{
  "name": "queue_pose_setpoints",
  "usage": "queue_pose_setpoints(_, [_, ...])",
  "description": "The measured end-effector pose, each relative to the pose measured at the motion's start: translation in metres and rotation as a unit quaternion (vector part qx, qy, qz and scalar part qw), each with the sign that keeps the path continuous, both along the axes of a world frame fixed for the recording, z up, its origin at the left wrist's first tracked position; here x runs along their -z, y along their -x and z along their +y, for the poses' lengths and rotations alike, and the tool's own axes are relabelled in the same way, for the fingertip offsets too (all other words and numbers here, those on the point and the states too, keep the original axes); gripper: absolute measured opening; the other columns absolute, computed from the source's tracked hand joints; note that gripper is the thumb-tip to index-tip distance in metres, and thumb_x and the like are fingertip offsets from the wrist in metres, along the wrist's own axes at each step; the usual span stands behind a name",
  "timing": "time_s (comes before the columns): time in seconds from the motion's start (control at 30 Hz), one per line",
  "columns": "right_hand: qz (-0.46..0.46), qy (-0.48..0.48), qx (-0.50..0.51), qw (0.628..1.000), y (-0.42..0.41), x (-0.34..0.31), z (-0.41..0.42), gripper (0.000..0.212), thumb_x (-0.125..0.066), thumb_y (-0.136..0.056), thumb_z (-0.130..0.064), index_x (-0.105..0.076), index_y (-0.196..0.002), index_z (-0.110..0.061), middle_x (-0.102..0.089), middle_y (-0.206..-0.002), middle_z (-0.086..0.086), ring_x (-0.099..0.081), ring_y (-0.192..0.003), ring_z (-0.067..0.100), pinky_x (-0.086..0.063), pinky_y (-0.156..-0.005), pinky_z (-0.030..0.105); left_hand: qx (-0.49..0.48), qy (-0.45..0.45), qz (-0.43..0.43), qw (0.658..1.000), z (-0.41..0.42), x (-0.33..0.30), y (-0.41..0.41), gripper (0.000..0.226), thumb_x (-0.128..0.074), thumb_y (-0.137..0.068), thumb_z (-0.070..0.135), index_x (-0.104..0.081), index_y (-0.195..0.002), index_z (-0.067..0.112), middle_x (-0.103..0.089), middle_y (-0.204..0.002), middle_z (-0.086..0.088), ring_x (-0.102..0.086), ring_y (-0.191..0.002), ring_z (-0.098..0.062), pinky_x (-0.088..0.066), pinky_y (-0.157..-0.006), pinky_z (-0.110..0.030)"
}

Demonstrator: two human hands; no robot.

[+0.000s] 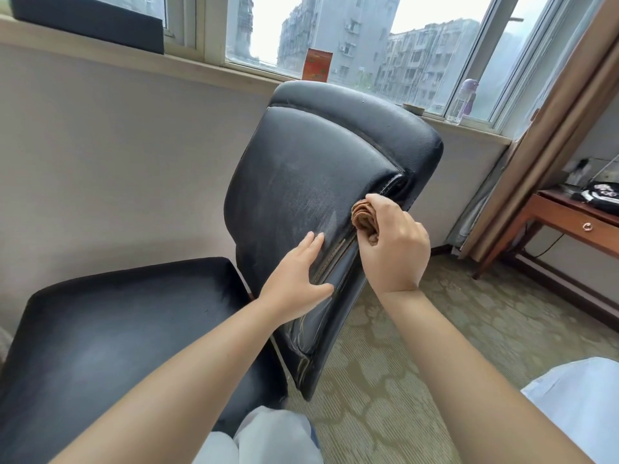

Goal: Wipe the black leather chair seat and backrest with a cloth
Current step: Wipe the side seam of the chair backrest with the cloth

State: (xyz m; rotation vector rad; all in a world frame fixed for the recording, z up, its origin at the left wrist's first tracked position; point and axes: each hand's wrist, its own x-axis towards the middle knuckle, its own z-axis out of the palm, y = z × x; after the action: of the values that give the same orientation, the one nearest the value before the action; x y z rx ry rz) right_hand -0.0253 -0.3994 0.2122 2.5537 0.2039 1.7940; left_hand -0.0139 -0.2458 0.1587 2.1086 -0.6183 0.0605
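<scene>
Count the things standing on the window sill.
4: a dark box far left, a red carton above the backrest, a small dish at its right, and a purple-capped bottle by the curtain. More may be hidden.

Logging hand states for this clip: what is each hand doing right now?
Left hand: open, fingers flat on the backrest.
Right hand: gripping the bunched brown cloth.

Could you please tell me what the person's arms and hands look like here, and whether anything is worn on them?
Both forearms are bare up to the frame's lower edge, with no sleeves showing. The left hand and right hand wear no gloves, and no rings, watch or bracelet are visible on the fingers or wrists. The nails look short and unpainted where they show.
</scene>
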Motion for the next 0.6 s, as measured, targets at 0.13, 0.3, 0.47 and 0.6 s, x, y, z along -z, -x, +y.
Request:
queue_pose_setpoints(0.13, [0.024,-0.004,0.013,1.0,0.0,0.016,0.004,0.028,-0.066,-0.074,-0.02,-0.068,-0.101,-0.013,-0.07,-0.095,-0.004,-0.059,-0.062,0.022,-0.047,-0.057,0.032,0.001,-0.033,0.009,0.999,-0.001,0.008,0.004,0.093,-0.066,-0.084,0.026,-0.004,-0.151,0.042,0.002,-0.161,0.014,-0.01,-0.147,-0.012,-0.025,-0.111,-0.03])
queue_pose_setpoints(0.3, [0.029,0.039,-0.002,0.999,0.002,0.016,-0.003,0.026,-0.06,-0.078,-0.027,-0.069,-0.099,-0.013,-0.071,-0.091,-0.004,-0.061,-0.06,0.021,-0.046,-0.054,0.03,0.001,-0.034,0.021,0.999,0.001,0.009,0.005,0.093,-0.065,-0.084,0.028,-0.003,-0.15,0.046,0.002,-0.16,0.015,-0.013,-0.146,-0.013,-0.03,-0.113,-0.035])
queue_pose_setpoints(0.47, [0.027,-0.025,-0.016,0.999,0.002,0.002,-0.003,0.031,-0.058,-0.077,-0.028,-0.068,-0.102,-0.013,-0.071,-0.089,-0.003,-0.065,-0.068,0.022,-0.047,-0.06,0.032,-0.004,-0.01,0.026,1.0,-0.001,0.008,0.007,0.092,-0.066,-0.083,0.025,-0.006,-0.15,0.045,0.0,-0.16,0.015,-0.012,-0.146,-0.012,-0.03,-0.113,-0.037])
queue_pose_setpoints(0.6, [0.055,-0.005,-0.033,0.998,0.007,0.03,0.004,0.03,-0.058,-0.08,-0.03,-0.067,-0.101,-0.011,-0.071,-0.093,-0.003,-0.065,-0.065,0.019,-0.048,-0.057,0.031,-0.008,0.009,0.031,0.999,-0.002,0.011,0.006,0.095,-0.068,-0.081,0.022,-0.007,-0.151,0.043,-0.002,-0.16,0.017,-0.012,-0.146,-0.009,-0.027,-0.115,-0.035])
